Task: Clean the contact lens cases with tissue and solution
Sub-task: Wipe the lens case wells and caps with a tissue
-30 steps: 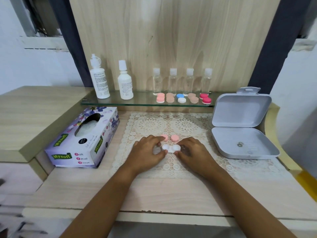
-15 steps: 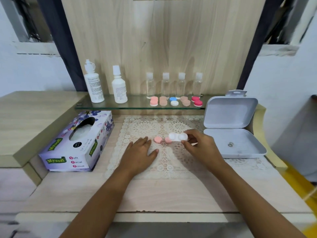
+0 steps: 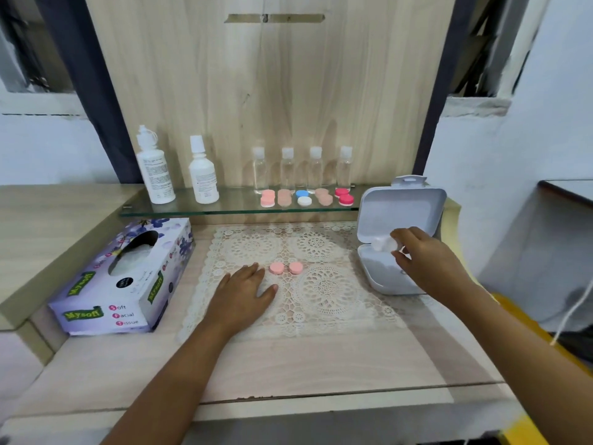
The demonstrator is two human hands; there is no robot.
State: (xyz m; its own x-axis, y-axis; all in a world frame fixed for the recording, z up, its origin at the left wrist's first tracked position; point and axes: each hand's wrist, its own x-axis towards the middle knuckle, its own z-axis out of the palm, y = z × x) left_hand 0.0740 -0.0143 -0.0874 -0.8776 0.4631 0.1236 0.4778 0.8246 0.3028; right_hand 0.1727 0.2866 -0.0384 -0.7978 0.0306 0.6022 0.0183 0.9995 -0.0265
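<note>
Fingers point(image 3: 405, 235) of the right hand point(image 3: 430, 264) are curling around a white lens case point(image 3: 383, 243), pinching it at its right end while its left end is sticking out toward the middle of the desk. The hand is holding the case over the back of an open grey box point(image 3: 385, 277), just in front of the hinge where the raised lid is meeting the tray; whether the case is touching the box I cannot tell. The left hand point(image 3: 244, 292) is lying flat and relaxed, palm down with fingers straight, on a lace mat point(image 3: 324, 293), gripping nothing. Just beyond its fingertips two pink caps point(image 3: 276, 268) are sitting side by side on the mat, close together and well apart from the case in the right hand. To the left of the mat a tissue box point(image 3: 106, 300) is resting on the wooden desk point(image 3: 321, 364), with a tissue showing in its oval opening. Behind, a glass shelf point(image 3: 231, 208) is carrying two white bottles point(image 3: 155, 175) at the left, four small clear bottles point(image 3: 287, 170) against the wooden back panel, and in front of those a row of coloured lens cases point(image 3: 303, 198) in pink, tan, blue and white, and red.
</note>
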